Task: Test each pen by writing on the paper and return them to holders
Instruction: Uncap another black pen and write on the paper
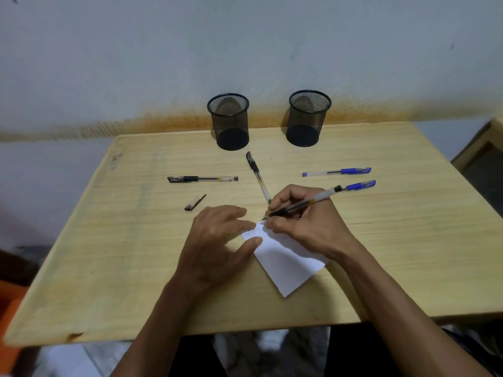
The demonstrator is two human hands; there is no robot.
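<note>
Two hands, right [299, 213] writing, paper [288, 262]

Dim, even light, soft shadows only. Wide-angle bowing around the pale wooden table [109, 240]: its edges curve, surroundings beyond them smear.

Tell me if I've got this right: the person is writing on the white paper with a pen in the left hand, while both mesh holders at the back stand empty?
Not quite. The head view shows the pen in the right hand, writing on the white paper; the left hand steadies the sheet. Both mesh holders do stand empty.
</note>
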